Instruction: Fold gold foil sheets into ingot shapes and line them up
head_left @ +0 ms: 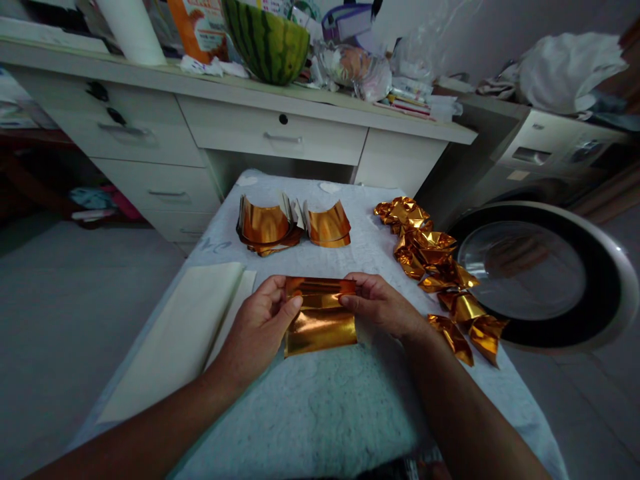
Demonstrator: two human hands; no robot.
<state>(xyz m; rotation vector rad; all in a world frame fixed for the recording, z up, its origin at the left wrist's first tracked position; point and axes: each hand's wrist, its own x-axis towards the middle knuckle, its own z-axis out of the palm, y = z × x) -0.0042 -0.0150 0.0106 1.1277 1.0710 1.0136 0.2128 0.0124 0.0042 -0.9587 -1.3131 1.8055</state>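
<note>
A sheet of gold foil paper (323, 328) is stretched between my two hands, low over the cloth-covered table. My left hand (265, 320) pinches its left edge, thumb on top and fingers behind. At the right edge my right hand (383, 303) grips it the same way. The upper part of the sheet shows a crosswise fold between the thumbs. Beyond it stand two stacks of curved gold foil sheets, a left stack (265, 225) and a right stack (329, 228). Several folded gold foil pieces (425, 250) lie in a row along the table's right side.
Folded pale paper or cloth (175, 333) lies on the left of the table (320, 413). Behind are a white desk (280, 137) with drawers and a cut watermelon (267, 43) on top. An open washing machine door (540, 273) stands close to the right edge.
</note>
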